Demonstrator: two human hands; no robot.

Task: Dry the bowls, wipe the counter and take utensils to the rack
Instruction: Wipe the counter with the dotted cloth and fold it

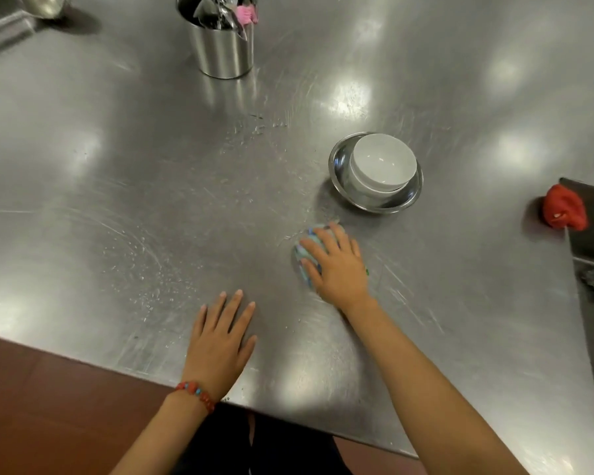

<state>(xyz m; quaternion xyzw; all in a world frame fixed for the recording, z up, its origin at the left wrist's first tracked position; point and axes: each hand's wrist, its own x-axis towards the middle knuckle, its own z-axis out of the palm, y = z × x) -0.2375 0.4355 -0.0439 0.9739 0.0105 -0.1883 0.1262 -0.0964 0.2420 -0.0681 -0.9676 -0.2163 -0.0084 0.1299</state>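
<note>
left hand [220, 341] lies flat, fingers straight, on one steel counter [117, 166]; right hand [336, 265] clutches one bunched cloth [307, 250]. two white bowls [381, 168] stacked in one steel bowl [338, 162]; one utensil holder [222, 49] far back.

Bare counter [117, 200] lies wide to the left and centre, bounded by the utensil holder [222, 46] behind and stacked bowls [376, 173] rightward.
</note>
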